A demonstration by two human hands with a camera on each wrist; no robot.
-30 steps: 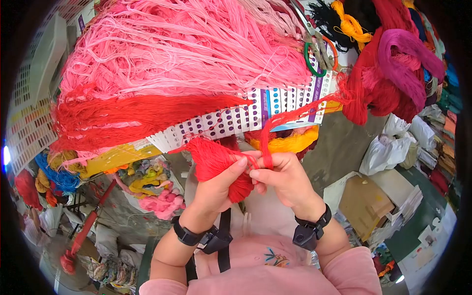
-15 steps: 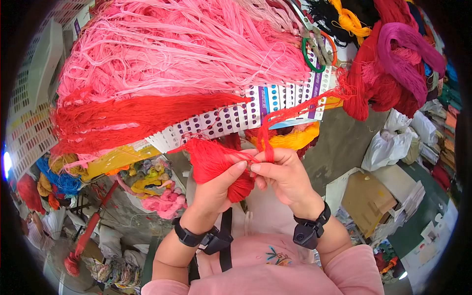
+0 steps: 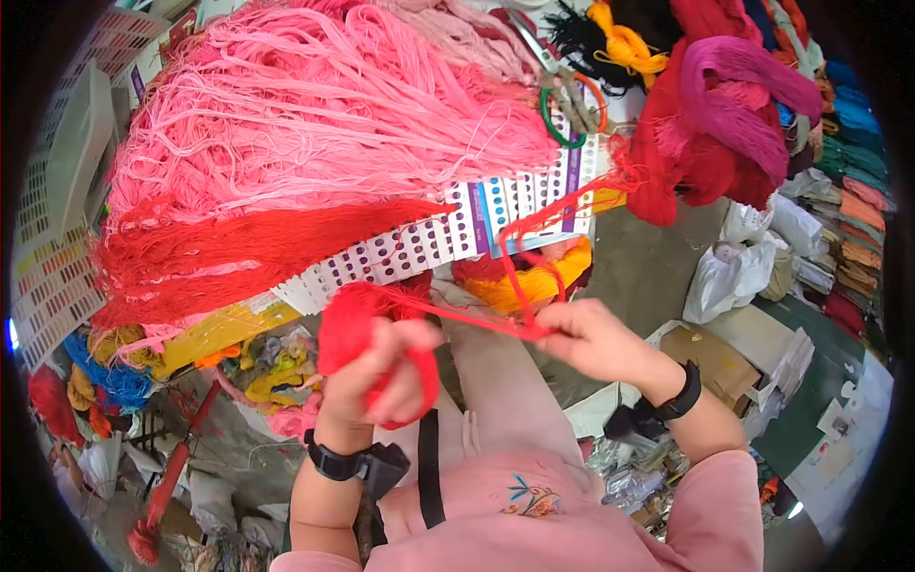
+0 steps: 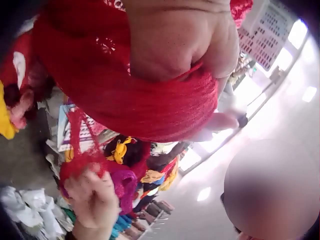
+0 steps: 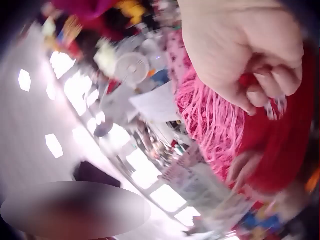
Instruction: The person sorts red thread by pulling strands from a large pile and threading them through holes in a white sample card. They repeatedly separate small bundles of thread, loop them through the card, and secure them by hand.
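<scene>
My left hand [image 3: 379, 367] grips a thick skein of red thread [image 3: 341, 324], its fingers curled round the bundle. In the left wrist view this red skein [image 4: 125, 107] wraps across the palm. Off to the right, my right hand [image 3: 600, 341] pinches a few red strands [image 3: 472, 319] that run straight across from the skein. From the right fingers more red thread [image 3: 548, 217] loops up to the table edge and on to a dark red hank [image 3: 658, 162]. The right wrist view shows the right hand [image 5: 250, 55] with its fingers curled in.
A large heap of pink thread [image 3: 324, 114] covers the table, with a red bundle [image 3: 257, 243] along its front. Punched white cards [image 3: 405, 248] lie beneath. Scissors [image 3: 562, 110] and a purple hank [image 3: 743, 81] are at the right. A cardboard box [image 3: 710, 362] stands on the floor.
My hands, close together before, have moved apart: left hand leftward, right hand rightward. Red strands now stretch between them, and the left fingers have closed round the skein.
</scene>
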